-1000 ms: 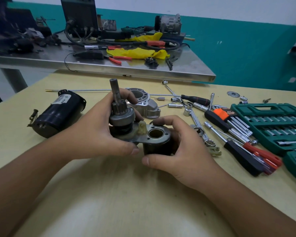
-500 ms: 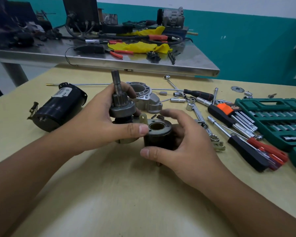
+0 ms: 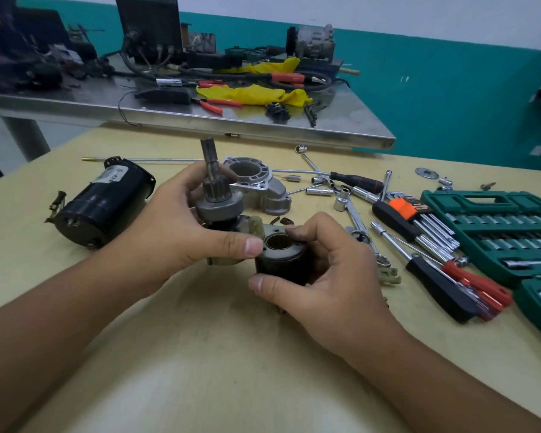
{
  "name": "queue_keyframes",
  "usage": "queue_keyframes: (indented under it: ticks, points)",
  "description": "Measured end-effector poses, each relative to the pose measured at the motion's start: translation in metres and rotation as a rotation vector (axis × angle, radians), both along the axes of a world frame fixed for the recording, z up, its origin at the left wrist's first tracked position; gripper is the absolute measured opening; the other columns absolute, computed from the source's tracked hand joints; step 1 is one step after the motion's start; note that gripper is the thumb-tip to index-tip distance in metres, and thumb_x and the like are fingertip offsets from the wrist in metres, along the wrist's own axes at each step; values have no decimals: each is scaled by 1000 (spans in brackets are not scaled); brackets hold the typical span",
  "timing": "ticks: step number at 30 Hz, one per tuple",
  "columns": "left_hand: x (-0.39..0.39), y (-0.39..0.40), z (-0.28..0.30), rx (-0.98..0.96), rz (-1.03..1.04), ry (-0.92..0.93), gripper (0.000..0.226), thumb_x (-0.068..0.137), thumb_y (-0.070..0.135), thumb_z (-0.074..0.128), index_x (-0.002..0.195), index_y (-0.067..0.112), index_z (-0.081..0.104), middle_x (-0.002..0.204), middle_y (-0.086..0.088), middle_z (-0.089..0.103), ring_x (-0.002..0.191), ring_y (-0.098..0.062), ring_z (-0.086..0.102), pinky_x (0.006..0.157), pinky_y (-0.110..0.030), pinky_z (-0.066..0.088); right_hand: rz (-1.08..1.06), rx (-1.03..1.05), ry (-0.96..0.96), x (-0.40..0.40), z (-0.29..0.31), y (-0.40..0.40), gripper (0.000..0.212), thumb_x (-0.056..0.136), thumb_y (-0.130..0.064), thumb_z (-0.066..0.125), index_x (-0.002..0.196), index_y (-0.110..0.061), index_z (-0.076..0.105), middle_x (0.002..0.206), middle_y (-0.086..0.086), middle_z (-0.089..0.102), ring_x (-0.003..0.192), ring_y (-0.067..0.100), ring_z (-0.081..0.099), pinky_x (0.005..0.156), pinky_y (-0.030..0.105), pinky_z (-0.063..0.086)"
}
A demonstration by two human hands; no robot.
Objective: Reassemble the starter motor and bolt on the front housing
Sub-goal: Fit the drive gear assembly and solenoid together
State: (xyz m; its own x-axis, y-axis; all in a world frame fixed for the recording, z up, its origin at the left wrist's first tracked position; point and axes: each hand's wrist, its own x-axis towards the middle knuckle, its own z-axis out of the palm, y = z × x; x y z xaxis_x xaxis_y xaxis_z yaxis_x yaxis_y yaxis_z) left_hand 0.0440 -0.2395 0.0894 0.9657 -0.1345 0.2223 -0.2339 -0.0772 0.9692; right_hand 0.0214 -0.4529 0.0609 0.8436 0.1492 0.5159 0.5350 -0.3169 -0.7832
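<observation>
The person's hands cover much of the part they hold, so its lower half and the way its pieces join cannot be made out. The left hand (image 3: 175, 226) is curled round the gear shaft (image 3: 214, 185), thumb stretched across the front; the shaft's long axis stands nearly upright, its splined tip leaning slightly left and away. The right hand (image 3: 322, 276) grips the dark cylinder (image 3: 278, 260) just beside the shaft, thumb low on the near wall, forefinger on the rim; its open bore faces up. Both sit on a shared plate, mostly hidden, held over the middle of the yellow table (image 3: 200, 354).

The black motor body (image 3: 102, 203) lies on its side at the left. The silver front housing (image 3: 256, 185) rests behind the hands, partly blocked by the shaft. The green socket case (image 3: 494, 226) is cut off by the right edge.
</observation>
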Motion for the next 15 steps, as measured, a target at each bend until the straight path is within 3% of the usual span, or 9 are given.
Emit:
queue_keyframes:
  ticks: [4, 5, 7, 9, 11, 15]
  points:
    - [-5, -20, -3, -412, 40, -17, 93, 46, 6, 96, 130, 11, 58, 107, -6, 78, 101, -27, 76, 78, -36, 63, -89, 109, -206, -1, 6, 3, 45, 59, -21, 98, 85, -23, 61, 86, -6, 75, 77, 15, 73, 67, 36, 61]
    - [-8, -27, -3, -540, 30, 7, 86, 53, 4, 92, 132, 7, 57, 109, -9, 77, 103, -28, 75, 83, -38, 62, -96, 162, -225, -2, 9, 4, 46, 60, -23, 98, 87, -26, 62, 86, -5, 75, 77, 15, 73, 66, 33, 61]
    - [-19, -40, -1, -658, -43, 136, 53, 69, 22, 81, 121, 14, 71, 117, -11, 76, 110, -31, 73, 90, -43, 59, -102, 222, -274, -5, 15, 5, 45, 62, -28, 97, 90, -29, 62, 86, -6, 75, 76, 12, 73, 65, 25, 58]
    - [-32, -50, 0, -587, -165, 277, 36, 77, 41, 73, 108, 23, 80, 122, -12, 75, 112, -36, 72, 85, -46, 60, -119, 182, -337, -8, 17, 3, 45, 62, -30, 96, 92, -27, 62, 88, -9, 75, 78, 10, 74, 66, 25, 59]
    - [-38, -53, 0, -504, -235, 323, 32, 81, 34, 72, 109, 22, 80, 121, -17, 75, 109, -38, 74, 82, -46, 62, -120, 138, -356, -11, 16, 1, 47, 62, -27, 98, 93, -24, 63, 89, -6, 76, 80, 11, 74, 67, 29, 60]
    - [-32, -45, 4, -412, -276, 454, 50, 72, 36, 72, 117, 16, 78, 123, -24, 73, 107, -40, 73, 81, -50, 63, -153, 138, -273, -11, 15, 2, 49, 59, -28, 98, 89, -26, 60, 85, -8, 74, 75, 11, 73, 64, 31, 60]
